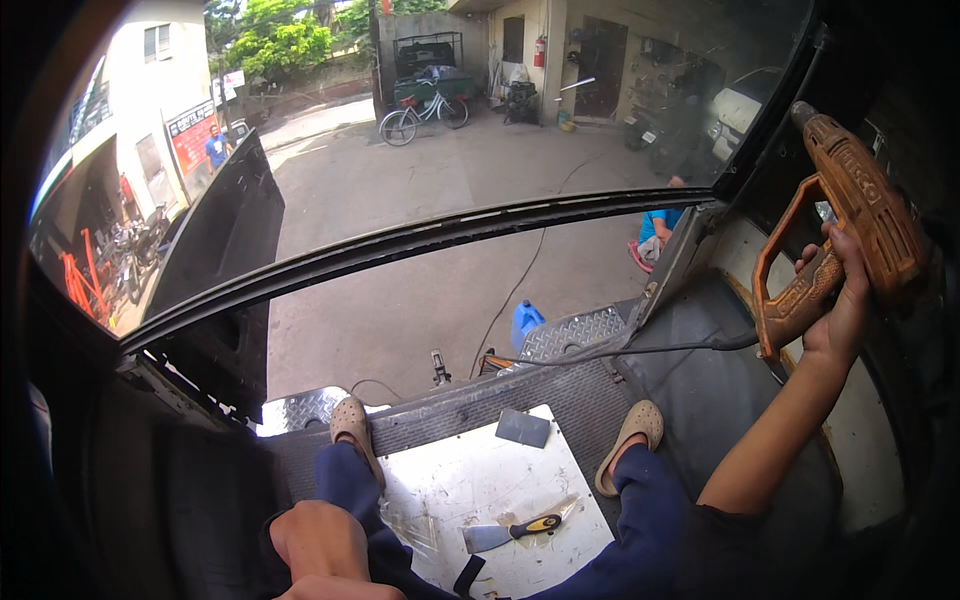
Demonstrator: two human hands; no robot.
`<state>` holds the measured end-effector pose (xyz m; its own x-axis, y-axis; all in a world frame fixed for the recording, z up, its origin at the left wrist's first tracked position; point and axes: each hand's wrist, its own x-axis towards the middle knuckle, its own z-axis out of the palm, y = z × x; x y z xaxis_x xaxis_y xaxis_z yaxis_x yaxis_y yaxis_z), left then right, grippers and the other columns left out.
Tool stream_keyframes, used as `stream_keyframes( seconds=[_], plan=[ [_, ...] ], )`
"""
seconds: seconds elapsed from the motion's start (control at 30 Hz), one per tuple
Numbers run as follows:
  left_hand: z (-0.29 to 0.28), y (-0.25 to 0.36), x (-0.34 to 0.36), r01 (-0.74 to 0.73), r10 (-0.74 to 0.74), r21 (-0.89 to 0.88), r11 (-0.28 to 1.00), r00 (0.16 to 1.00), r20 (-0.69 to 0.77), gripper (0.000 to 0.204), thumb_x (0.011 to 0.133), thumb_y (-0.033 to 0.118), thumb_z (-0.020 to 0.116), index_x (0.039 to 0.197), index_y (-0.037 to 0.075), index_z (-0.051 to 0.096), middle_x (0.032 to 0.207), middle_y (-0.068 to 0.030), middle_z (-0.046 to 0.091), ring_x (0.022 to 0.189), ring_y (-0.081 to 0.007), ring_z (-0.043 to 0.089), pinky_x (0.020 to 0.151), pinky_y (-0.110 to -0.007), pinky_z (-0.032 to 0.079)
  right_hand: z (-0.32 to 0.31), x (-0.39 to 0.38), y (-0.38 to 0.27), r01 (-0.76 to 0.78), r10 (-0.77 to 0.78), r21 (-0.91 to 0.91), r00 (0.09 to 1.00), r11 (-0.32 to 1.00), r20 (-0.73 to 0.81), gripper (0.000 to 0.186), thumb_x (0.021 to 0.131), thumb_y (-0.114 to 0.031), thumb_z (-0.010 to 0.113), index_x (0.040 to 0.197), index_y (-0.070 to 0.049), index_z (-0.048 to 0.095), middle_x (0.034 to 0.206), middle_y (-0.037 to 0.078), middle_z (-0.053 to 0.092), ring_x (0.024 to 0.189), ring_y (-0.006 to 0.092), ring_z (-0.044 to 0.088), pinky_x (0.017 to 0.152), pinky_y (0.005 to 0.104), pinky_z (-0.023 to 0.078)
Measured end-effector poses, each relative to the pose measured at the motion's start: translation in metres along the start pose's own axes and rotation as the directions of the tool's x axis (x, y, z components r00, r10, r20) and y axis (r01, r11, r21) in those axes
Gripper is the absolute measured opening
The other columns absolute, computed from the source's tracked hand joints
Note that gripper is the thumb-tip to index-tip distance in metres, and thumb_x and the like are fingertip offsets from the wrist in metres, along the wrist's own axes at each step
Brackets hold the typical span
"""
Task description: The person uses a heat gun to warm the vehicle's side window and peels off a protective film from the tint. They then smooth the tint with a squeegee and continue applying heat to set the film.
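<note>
My right hand (838,300) is wrapped round the grip of a worn orange heat gun (880,215), raised at the right with its nozzle pointing up and left. A black cord runs from the base of its handle. My left arm (322,538) is bent at the lower left; its fingers do not show. Between my legs lies a white panel (440,490) with shiny film or residue on it. On the panel rest a putty knife (512,532) with a yellow-and-black handle, a flat dark grey rectangular piece (523,428) and a black strip (468,576).
A dark frame bar (430,232) crosses in front of me, with glass above it. The cord (640,350) passes over the ribbed step. Beyond are a blue container (526,322), an open dark door (225,230), a crouching person (655,225), a person standing at the left and a bicycle (425,115).
</note>
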<state>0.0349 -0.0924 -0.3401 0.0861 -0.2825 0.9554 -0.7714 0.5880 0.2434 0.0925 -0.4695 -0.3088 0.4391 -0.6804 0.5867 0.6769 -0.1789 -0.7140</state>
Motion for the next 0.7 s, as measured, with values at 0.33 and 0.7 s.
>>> stream_keyframes(
  seconds=[0.33,0.7],
  plan=[
    [-0.010,-0.002,0.009,0.282,-0.200,-0.181,0.942,0.907,0.371,0.036,0.089,0.023,0.053,0.058,0.004,0.051,0.053,-0.0024,0.040,0.041,-0.0143,0.036,0.045,-0.029,0.027,0.013,-0.001,-0.001,-0.130,0.112,0.277,0.990,0.952,0.080,0.026,0.076,-0.016,0.066,0.095,-0.003,0.055,0.081,0.006,0.056,0.064,0.0160,0.056,0.057,0.0302,0.049],
    [-0.017,0.008,0.010,0.291,-0.466,0.434,0.853,0.799,0.380,0.028,0.073,0.022,0.069,0.086,0.000,0.058,0.071,-0.0093,0.063,0.072,-0.0310,0.063,0.059,-0.042,0.047,-0.021,0.020,0.009,-0.455,0.294,0.221,0.806,0.863,0.514,0.034,0.080,-0.018,0.066,0.105,0.001,0.054,0.094,0.008,0.059,0.081,0.0149,0.058,0.069,0.0283,0.050]
  ],
)
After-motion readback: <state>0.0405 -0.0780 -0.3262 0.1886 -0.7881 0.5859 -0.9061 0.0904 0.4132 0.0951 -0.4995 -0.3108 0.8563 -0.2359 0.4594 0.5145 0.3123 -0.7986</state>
